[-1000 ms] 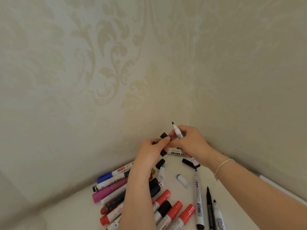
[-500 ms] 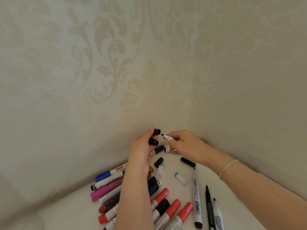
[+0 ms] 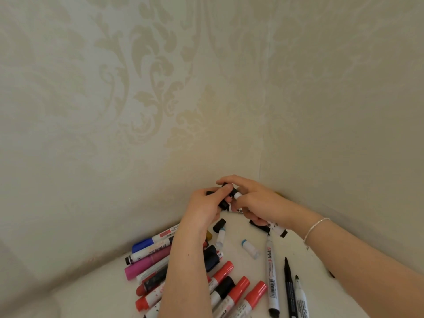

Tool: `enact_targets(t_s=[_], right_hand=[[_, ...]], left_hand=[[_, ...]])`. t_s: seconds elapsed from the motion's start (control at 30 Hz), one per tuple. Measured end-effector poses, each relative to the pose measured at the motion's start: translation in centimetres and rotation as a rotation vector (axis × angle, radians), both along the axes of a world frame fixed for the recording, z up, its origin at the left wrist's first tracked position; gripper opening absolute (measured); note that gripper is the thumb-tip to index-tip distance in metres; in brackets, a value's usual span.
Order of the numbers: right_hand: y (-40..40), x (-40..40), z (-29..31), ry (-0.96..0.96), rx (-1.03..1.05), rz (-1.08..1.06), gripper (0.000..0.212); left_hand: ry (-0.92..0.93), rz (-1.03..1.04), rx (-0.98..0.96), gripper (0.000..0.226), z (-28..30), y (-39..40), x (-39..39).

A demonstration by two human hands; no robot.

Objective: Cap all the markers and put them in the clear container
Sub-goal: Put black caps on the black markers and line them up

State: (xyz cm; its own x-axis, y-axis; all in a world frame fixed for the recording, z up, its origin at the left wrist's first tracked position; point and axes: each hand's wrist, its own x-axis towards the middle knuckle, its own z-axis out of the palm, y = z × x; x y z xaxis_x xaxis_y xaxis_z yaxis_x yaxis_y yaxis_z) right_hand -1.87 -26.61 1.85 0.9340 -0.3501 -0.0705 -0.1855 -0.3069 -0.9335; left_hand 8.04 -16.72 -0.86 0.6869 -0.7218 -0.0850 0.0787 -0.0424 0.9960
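Observation:
My left hand (image 3: 205, 208) pinches a black cap (image 3: 227, 187) and keeps a second black cap (image 3: 223, 204) tucked in its fingers. My right hand (image 3: 260, 200) grips a white marker (image 3: 237, 195), whose tip end meets the pinched cap. Both hands hover over the far corner of the white table (image 3: 321, 292). Below them lie several markers: a blue-capped one (image 3: 144, 244), a pink one (image 3: 146, 263), red-capped ones (image 3: 239, 289), an uncapped long white marker (image 3: 271, 269), a thin black pen (image 3: 289, 292) and a thin white pen (image 3: 301, 300). No clear container is in view.
Loose caps lie under the hands: a black cap (image 3: 219, 224), a white one (image 3: 221, 235), a small blue-tipped cap (image 3: 250, 249) and a black one (image 3: 259, 226). Patterned walls (image 3: 160, 111) close the corner at the back and right.
The marker in my right hand swung from pointing up to pointing left, and its tip has now met the cap in my left hand. Both hands closed together.

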Motion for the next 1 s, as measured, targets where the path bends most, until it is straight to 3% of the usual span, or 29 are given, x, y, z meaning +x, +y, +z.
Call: enact_targets(t_s=[0.17,0.37,0.47,0.57,0.7,0.83,1.0], right_hand=[[-0.8,-0.1,-0.2,-0.015,0.113,-0.057,0.051],[-1.2,-0.2,-0.8,-0.025,0.103,-0.083,0.05],[-1.9,0.3,-1.2,-0.03,-0.069,-0.13,0.057],[-3.6,0.9,-2.3,0.055,-0.369,-0.182,0.065],[-5.6,0.9,-4.0,0.231,-0.801,-0.199,0.052],[-6.0,1.0,-4.9,0.258,-0.86,-0.188,0.038],[-6.3,1.3,-5.1,0.278,-0.865,-0.166,0.039]], left_hand=[[0.038,-0.016,-0.007,0.029,0.0,0.1,-0.2],[0.089,0.034,0.011,0.021,0.3,0.5,0.3],[0.047,0.09,0.078,0.015,0.2,0.4,0.3],[0.031,0.111,0.091,0.014,0.1,0.3,0.5],[-0.008,0.09,0.087,0.015,-0.1,0.3,0.6],[-0.024,0.085,0.099,0.011,-0.4,0.2,0.6],[-0.072,0.089,0.144,0.014,-0.2,0.1,0.5]])
